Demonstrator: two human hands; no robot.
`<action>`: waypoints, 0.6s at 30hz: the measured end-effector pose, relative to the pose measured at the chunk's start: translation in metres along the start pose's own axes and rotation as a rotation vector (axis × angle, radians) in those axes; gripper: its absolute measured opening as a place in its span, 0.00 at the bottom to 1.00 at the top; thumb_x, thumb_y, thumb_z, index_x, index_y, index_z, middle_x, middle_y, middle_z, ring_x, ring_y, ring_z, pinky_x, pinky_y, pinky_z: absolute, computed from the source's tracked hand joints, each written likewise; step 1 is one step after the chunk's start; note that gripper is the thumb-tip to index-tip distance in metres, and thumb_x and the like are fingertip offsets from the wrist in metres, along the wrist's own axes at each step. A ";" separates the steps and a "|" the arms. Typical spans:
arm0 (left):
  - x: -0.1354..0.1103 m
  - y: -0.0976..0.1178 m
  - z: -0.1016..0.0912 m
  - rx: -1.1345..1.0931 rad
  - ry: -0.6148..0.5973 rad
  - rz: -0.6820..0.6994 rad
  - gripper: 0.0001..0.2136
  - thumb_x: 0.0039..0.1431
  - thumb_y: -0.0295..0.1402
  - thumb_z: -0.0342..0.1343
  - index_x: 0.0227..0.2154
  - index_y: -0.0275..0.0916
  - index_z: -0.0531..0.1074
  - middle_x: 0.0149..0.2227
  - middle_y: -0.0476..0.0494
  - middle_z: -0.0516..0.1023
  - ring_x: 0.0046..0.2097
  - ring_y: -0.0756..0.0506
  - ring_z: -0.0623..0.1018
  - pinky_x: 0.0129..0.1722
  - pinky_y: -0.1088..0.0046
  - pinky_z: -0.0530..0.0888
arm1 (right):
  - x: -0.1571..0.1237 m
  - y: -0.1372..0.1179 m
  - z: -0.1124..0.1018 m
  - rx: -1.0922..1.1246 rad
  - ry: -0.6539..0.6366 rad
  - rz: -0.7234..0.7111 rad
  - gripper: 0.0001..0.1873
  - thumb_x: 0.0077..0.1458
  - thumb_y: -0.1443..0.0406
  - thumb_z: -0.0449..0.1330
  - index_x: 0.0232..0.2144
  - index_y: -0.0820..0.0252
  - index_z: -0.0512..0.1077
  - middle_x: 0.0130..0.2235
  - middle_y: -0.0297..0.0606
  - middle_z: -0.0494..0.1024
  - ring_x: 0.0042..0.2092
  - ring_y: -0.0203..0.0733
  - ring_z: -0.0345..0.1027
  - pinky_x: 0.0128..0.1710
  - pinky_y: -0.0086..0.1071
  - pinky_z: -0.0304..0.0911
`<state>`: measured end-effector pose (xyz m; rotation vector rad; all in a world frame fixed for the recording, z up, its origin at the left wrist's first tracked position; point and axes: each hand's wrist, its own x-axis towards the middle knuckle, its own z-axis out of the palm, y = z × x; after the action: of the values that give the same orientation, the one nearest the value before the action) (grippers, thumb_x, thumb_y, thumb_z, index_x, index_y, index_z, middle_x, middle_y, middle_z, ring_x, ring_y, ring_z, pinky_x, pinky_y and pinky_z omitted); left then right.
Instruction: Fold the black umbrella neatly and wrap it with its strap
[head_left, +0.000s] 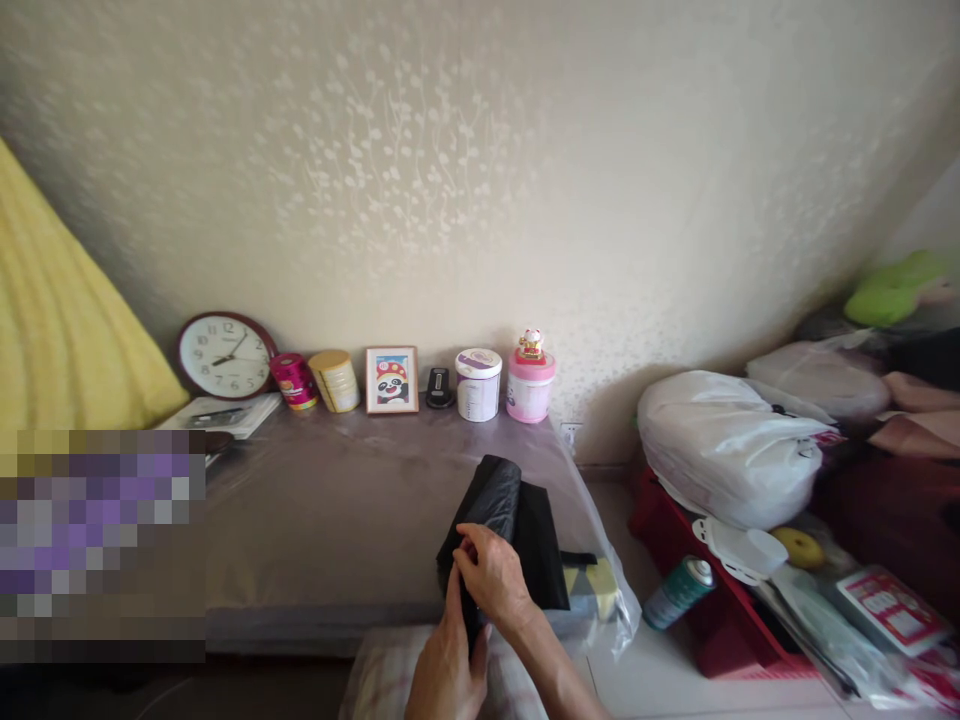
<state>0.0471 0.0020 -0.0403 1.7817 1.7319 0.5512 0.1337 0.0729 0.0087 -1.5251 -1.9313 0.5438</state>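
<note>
My left hand [448,668] is closed around the lower, narrow end of what looks like a black folding umbrella [544,535]. Its dark cloth is loosely gathered, with a shinier rolled part in the middle and a wide flap spread to the right. My right hand [493,575] pinches the cloth just above the left, its fingertips close to the left hand's. The umbrella is over the near right part of a table [322,510] under a clear plastic cover. A short black strip [579,558] sticks out beside the flap. What lies inside my palms is hidden.
Along the wall stand a clock [226,355], a pink tin [293,382], a yellow tin [335,382], a panda picture [391,380] and two tubs [478,388]. On the right are a spray can [679,594], a red basket [739,625] and a white bag [727,440].
</note>
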 end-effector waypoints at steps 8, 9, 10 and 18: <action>0.001 -0.002 0.000 -0.029 0.017 0.055 0.32 0.59 0.32 0.40 0.62 0.30 0.32 0.62 0.33 0.54 0.50 0.44 0.74 0.44 0.72 0.70 | 0.000 0.002 -0.006 0.067 -0.068 -0.085 0.17 0.56 0.70 0.47 0.45 0.61 0.69 0.34 0.37 0.79 0.39 0.39 0.73 0.41 0.30 0.64; 0.002 -0.002 -0.001 -0.017 0.007 0.057 0.32 0.59 0.31 0.40 0.63 0.30 0.33 0.62 0.34 0.54 0.51 0.45 0.73 0.45 0.74 0.69 | 0.000 0.003 -0.006 0.092 -0.067 -0.096 0.16 0.56 0.70 0.47 0.45 0.60 0.69 0.34 0.36 0.79 0.39 0.39 0.73 0.40 0.30 0.64; 0.002 -0.002 -0.002 -0.007 -0.001 0.059 0.32 0.59 0.30 0.41 0.63 0.30 0.34 0.62 0.35 0.54 0.51 0.46 0.73 0.46 0.75 0.69 | 0.000 0.004 -0.007 0.116 -0.063 -0.106 0.16 0.56 0.70 0.48 0.45 0.60 0.69 0.34 0.35 0.79 0.38 0.39 0.73 0.40 0.30 0.64; 0.001 0.003 -0.008 0.009 -0.019 0.068 0.30 0.59 0.28 0.41 0.62 0.26 0.39 0.63 0.37 0.51 0.59 0.49 0.63 0.54 0.78 0.61 | -0.010 0.025 -0.022 0.206 0.061 -0.325 0.11 0.58 0.69 0.50 0.38 0.58 0.73 0.40 0.38 0.77 0.43 0.38 0.70 0.45 0.32 0.65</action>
<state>0.0437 0.0044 -0.0325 1.8526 1.6686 0.5536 0.1681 0.0686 0.0059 -1.0615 -1.9568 0.5268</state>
